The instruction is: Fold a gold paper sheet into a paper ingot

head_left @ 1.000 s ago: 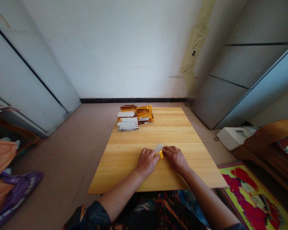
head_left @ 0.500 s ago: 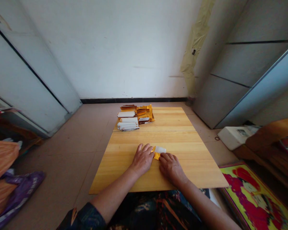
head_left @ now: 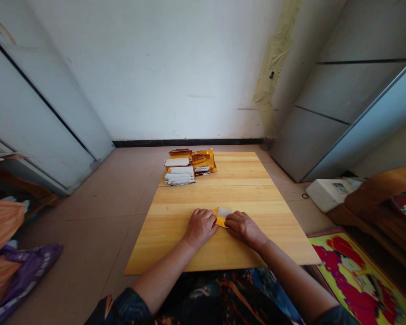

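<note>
A small piece of gold paper with a white inner side [head_left: 221, 220] lies on the wooden table between my hands, partly folded. My left hand [head_left: 200, 227] grips its left end with curled fingers. At its right end, the fingers of my right hand [head_left: 244, 228] are closed on the paper, covering part of the white face. Both hands rest low on the tabletop. Farther back at the left stand stacks of folded white paper pieces [head_left: 180, 176], next to a heap of shiny gold paper pieces [head_left: 205, 161].
The wooden board table [head_left: 176, 253] has a seam across it. A white wall rises behind. A grey cabinet [head_left: 345, 85] and a white box [head_left: 326, 194] stand at the right, with a colourful picture panel [head_left: 358, 280] on the floor. Orange and purple bags [head_left: 30, 271] lie at the left.
My right hand has shifted slightly up and right, its fingers curling over more of the paper's white side. My left hand's fingers have curled in tighter. The stacks stay put.
</note>
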The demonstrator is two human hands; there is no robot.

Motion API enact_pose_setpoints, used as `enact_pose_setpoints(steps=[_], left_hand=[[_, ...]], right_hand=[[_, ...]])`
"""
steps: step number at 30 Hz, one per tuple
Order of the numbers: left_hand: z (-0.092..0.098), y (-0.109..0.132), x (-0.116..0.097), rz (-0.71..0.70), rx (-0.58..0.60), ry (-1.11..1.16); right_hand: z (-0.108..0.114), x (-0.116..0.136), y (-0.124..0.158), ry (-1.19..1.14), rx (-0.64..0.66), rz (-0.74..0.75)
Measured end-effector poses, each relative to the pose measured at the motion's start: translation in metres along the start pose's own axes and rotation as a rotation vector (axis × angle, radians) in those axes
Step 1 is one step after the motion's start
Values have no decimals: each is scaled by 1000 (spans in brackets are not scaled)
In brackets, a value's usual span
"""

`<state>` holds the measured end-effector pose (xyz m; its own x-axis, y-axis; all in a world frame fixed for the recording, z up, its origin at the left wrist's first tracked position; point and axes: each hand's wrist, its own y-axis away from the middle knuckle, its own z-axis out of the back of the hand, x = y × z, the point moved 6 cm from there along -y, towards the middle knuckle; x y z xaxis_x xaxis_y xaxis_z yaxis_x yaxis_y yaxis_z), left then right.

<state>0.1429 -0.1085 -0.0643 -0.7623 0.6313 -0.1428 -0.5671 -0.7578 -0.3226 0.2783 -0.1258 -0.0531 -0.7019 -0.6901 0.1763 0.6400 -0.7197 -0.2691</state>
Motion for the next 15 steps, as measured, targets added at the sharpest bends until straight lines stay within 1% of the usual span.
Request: enact_pose_setpoints(steps=[3, 6, 11, 15], left_hand=[[0, 0, -3, -6, -8, -27], [1, 1, -6, -18, -24, -40], [3, 2, -14, 12, -40, -73], [1, 3, -17, 69, -53, -124]], right_hand=[[-3, 8, 2, 97, 20, 30], [-5, 13, 5, 135, -2, 25], [-5, 9, 5, 190, -45, -27], [-8, 7, 4, 208, -89, 22]])
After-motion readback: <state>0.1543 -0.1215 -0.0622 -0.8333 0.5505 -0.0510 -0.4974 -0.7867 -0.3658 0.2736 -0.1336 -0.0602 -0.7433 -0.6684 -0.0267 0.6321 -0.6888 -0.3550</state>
